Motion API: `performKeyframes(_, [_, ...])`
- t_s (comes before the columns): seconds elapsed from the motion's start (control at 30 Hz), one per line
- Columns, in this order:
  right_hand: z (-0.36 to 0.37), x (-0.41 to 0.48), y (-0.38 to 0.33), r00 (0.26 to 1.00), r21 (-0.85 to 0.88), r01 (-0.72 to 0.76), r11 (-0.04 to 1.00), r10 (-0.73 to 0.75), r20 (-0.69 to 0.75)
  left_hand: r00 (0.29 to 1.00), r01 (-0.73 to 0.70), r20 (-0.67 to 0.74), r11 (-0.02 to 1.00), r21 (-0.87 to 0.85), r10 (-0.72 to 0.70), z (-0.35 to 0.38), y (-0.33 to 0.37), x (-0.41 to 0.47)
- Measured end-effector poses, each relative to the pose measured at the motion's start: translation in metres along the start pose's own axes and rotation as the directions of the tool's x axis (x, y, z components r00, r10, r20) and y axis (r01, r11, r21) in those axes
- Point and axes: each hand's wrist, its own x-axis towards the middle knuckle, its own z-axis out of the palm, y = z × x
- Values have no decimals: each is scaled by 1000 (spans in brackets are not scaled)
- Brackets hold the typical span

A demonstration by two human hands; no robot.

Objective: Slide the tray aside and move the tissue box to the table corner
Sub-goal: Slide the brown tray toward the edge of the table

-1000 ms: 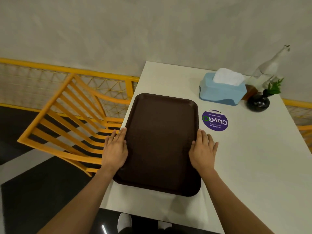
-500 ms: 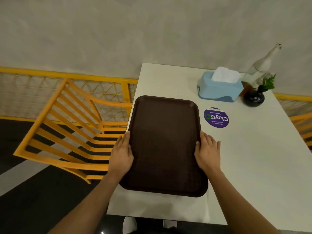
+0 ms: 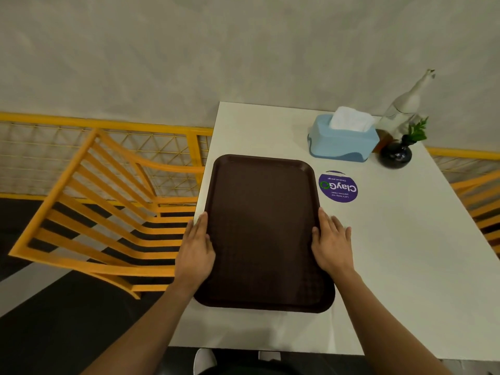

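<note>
Left hand (image 3: 196, 247), right hand (image 3: 331, 244): flat, fingers straight, against tray (image 3: 262, 231) sides. Tissue box (image 3: 341, 143) far across desk (image 3: 400, 261).

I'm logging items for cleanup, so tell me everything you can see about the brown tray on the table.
The tray is a dark brown rectangle with rounded corners and a low raised rim; it looks like plastic with a finely textured floor. It is empty and lies flat on the white table, close to the left edge, its long sides running away from the person. The left hand lies against its left rim and the right hand against its right rim, fingers straight.
</note>
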Motion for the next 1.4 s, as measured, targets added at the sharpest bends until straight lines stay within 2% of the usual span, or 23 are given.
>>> performKeyframes(0.5, [-3, 2, 2, 999, 13, -1, 1000, 1, 32, 999, 8, 33, 1000, 10, -9, -4, 8, -1])
performKeyframes(0.87, [-11, 3, 6, 993, 26, 16, 1000, -19, 115, 999, 19, 28, 993, -118, -16, -8, 9, 1])
performKeyframes(0.97, [-17, -1, 9, 995, 134, 15, 991, -28, 94, 998, -41, 37, 992, -122, 45, -12, 8, -2])
performKeyframes(1.13, [-24, -30, 12, 995, 389, -43, 920, 76, -69, 987, -161, 4, 987, -13, 161, -18, 4, -6])
performKeyframes(1.27, [-23, -51, 21, 984, 458, -28, 888, 104, -142, 970, -245, -1, 969, 18, 245, -10, 27, 2])
performKeyframes(1.4, [-36, -39, 35, 981, 467, -11, 884, 99, -165, 941, -337, 8, 940, -60, 338, 7, 82, 20])
